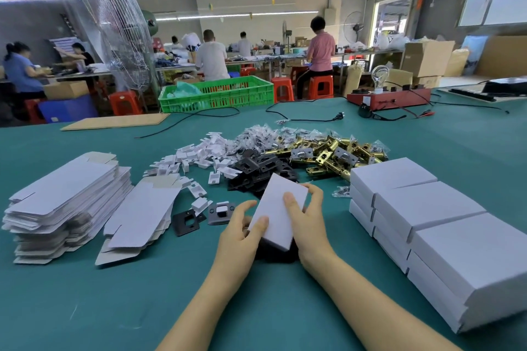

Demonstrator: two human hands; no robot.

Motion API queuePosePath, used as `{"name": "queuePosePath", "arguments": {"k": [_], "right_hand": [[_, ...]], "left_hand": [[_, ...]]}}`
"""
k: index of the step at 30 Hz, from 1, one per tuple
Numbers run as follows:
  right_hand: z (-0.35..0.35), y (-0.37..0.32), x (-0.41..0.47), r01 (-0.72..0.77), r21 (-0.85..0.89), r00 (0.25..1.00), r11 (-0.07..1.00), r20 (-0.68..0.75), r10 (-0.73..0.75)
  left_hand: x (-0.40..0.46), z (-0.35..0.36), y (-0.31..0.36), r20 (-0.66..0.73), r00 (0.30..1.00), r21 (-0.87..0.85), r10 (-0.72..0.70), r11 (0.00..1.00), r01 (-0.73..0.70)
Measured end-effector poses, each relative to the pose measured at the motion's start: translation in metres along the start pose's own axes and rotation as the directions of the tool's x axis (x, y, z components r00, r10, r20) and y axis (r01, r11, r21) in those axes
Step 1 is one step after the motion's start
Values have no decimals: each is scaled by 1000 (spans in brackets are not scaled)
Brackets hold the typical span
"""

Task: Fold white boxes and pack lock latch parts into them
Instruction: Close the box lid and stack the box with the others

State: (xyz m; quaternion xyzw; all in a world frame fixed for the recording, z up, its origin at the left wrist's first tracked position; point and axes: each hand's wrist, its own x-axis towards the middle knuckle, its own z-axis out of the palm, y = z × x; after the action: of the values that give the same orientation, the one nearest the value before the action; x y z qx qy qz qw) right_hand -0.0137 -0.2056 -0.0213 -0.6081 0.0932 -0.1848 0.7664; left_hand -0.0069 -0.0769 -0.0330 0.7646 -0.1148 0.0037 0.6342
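Green bench (85,308), workshop w/ other staff behind. L to R: flat blanks (61,194), stacked at left edge, prob. so the left hand can reach the next one. White clips (196,157), black plates (256,169), brass latches (322,151) heaped centre-back, all within arm's reach for packing. Box (278,209), mid-bench, closed as far as visible, held tilted above dark parts. Left hand (239,234) grips its near-left corner, thumb on top; right hand (306,216) wraps its right edge, prob. pressing the end flap shut. Done boxes (427,208), stacked at right, beside the right hand for quick set-down.
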Motion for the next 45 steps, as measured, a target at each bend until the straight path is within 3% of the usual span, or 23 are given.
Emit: {"name": "queuePosePath", "arguments": {"k": [3, 5, 8, 10, 13, 14, 16, 19, 22, 26, 31, 34, 40, 45], "right_hand": [[-5, 2, 3, 55, -307, 998, 950, 20, -51], [-11, 1, 6, 145, -573, 987, 807, 25, -160], [-12, -7, 8, 313, -760, 945, 570, 188, -268], [-7, -12, 8, 354, -823, 935, 444, 323, -148], [-11, -18, 10, 402, -850, 887, 339, 454, 85], [-15, -19, 11, 440, -841, 857, 314, 498, 133], [-19, -20, 11, 439, -818, 835, 371, 524, 167], [-14, -24, 9, 324, -806, 874, 495, 455, 168], [-6, -34, 6, 311, -813, 905, 493, 411, 107], [1, -70, -4, 330, -806, 934, 492, 353, -49], [-11, -134, -17, 316, -693, 949, 648, 215, -232], [-35, -162, -16, 276, -694, 948, 665, 85, -305], [-82, -202, 16, 46, -826, 942, 562, -152, -301], [-98, -176, 30, -186, -944, 935, 272, -255, -247]], "left_hand": [[0, -2, -1, -71, 997, -25, -15, 1000, 13], [1, -2, -1, -112, 993, -79, -39, 996, 30], [0, -1, 2, -156, 986, -120, -55, 992, 37], [0, -1, 3, -195, 977, -140, -86, 988, 60], [1, -4, 0, -258, 958, -161, -123, 984, 83], [2, -5, -1, -265, 955, -179, -131, 980, 85], [6, -5, -5, -254, 952, -246, -169, 964, 105], [7, -5, -1, -219, 955, -368, -200, 923, 108], [6, -4, 5, -200, 960, -450, -195, 889, 87], [9, -4, 7, -177, 962, -426, -208, 897, 115], [10, -4, 3, -177, 966, -395, -188, 913, 105], [11, -4, 2, -154, 971, -374, -184, 920, 115], [10, -1, 4, -101, 978, -321, -182, 937, 141], [5, 0, 9, -63, 984, -282, -169, 949, 145]]}}
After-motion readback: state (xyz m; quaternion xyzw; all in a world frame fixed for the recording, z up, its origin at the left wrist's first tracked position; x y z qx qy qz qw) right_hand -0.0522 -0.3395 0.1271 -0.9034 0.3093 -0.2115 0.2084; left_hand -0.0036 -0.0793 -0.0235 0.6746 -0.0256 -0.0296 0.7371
